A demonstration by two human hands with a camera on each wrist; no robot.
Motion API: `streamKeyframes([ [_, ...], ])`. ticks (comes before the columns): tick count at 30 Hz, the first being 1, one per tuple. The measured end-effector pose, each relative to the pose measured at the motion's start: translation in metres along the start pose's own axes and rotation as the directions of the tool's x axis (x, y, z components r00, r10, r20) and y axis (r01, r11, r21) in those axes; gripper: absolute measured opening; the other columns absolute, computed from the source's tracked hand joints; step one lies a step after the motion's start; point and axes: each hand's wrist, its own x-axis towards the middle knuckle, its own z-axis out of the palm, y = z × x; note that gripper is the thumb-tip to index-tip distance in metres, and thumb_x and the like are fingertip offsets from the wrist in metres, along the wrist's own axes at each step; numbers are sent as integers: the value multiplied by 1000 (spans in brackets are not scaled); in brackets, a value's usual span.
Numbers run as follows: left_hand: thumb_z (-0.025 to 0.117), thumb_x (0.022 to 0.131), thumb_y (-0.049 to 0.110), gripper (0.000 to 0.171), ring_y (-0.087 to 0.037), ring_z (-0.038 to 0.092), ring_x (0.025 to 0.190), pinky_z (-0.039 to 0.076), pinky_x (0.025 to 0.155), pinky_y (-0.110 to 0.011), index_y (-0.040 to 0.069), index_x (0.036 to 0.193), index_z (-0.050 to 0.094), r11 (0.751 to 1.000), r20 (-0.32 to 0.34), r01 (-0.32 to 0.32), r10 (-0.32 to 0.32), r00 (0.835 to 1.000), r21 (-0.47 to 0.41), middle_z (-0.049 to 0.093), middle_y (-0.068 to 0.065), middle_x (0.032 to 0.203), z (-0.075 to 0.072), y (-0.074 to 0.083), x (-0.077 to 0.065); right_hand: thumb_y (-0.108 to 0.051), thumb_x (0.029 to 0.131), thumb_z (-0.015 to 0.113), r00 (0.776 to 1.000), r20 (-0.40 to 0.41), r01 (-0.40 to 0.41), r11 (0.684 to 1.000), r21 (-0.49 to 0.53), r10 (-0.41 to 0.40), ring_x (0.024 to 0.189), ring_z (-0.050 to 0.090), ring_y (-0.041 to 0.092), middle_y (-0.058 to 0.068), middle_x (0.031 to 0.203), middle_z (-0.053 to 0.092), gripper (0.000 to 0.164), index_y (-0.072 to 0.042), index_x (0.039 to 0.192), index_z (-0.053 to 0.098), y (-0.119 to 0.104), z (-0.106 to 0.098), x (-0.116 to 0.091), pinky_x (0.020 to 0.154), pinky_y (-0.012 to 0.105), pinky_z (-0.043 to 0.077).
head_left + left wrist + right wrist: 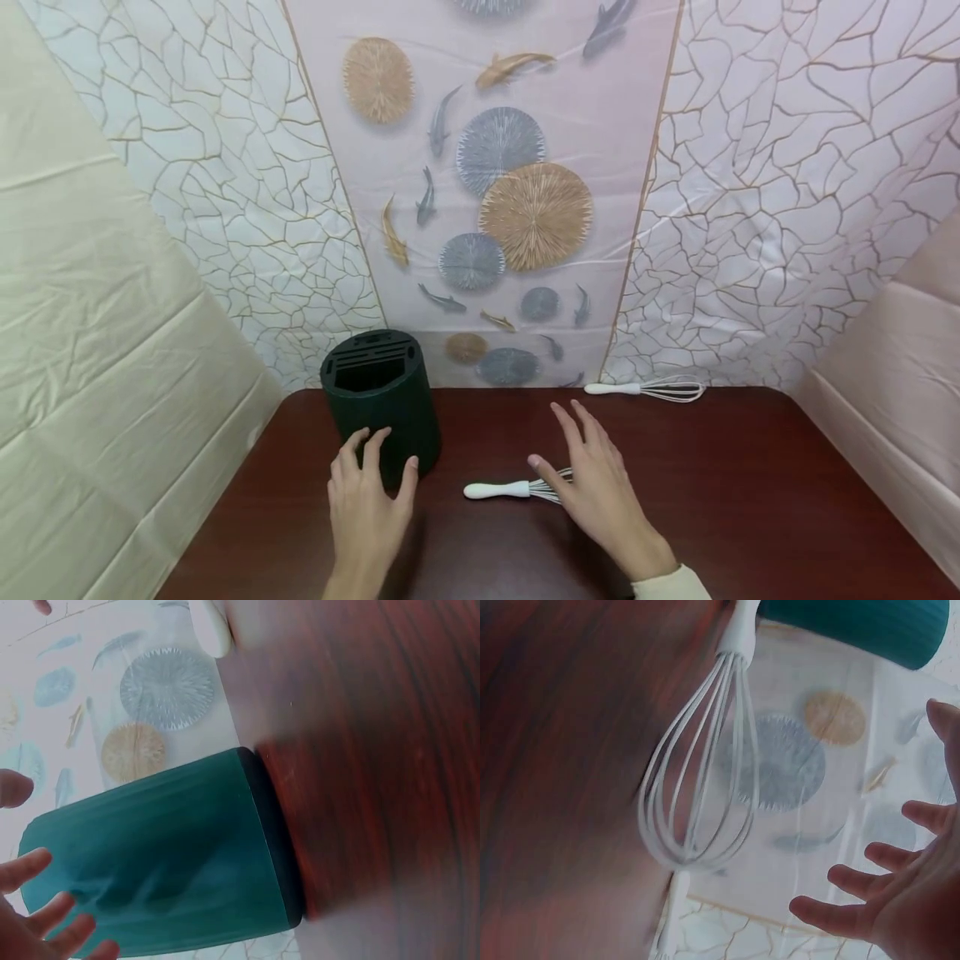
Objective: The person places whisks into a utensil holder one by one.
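Observation:
A dark green knife block (390, 417) with a slotted top stands upright at the left of the table. My left hand (367, 496) hovers in front of it, fingers spread and loosely bent, holding nothing; the left wrist view shows the green side of the block (165, 855) beyond the fingertips. A white whisk (498, 490) lies mid-table, its handle pointing left. Above its wire end, which it partly hides in the head view, is my right hand (600, 492), spread and holding nothing. In the right wrist view the whisk's wires (701, 772) show whole, apart from the fingers.
A second white whisk (645, 388) lies along the back edge of the dark red-brown table (720, 500). Behind the table hangs a patterned cloth (480, 208) with fish and round motifs. Pale padded panels (97, 333) flank both sides.

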Motion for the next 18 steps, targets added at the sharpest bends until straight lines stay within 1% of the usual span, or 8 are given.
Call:
streamKeyframes([
  [3,83,91,34,62,-46,47,129,42,97,-68,7,141,59,999,-8,33,-33,999,-12,48,-23,148,-2,-2,2,-53,97,72,1000,11,-6,999,35,6,145,43,48,23,165,34,86,-17,165,33,-6,2,5,105,73,39],
  [5,83,91,35,68,-47,44,133,40,100,-69,6,145,54,998,1,64,-64,998,-20,44,-24,151,-4,-4,3,-52,96,74,999,28,-19,998,55,17,146,42,47,21,167,32,90,-18,167,29,-9,3,9,104,73,40],
  [10,82,93,35,83,-48,39,139,36,106,-71,2,156,39,991,27,115,-113,993,-65,37,-26,157,-9,-11,7,-48,95,76,995,95,-49,990,132,37,148,40,45,15,170,27,93,-24,168,24,-19,6,18,105,73,39],
  [14,81,93,35,90,-45,37,142,37,108,-70,5,161,32,984,25,130,-128,991,-124,34,-24,161,-12,-19,12,-49,97,74,988,151,-60,971,231,25,152,36,42,10,172,22,91,-30,169,21,-28,9,25,107,68,42],
  [18,81,94,34,92,-43,33,148,39,108,-69,11,165,27,973,46,138,-132,990,-186,29,-20,166,-14,-27,17,-49,98,73,980,198,-79,948,309,17,155,32,38,5,174,17,87,-38,167,21,-36,16,34,107,64,45],
])
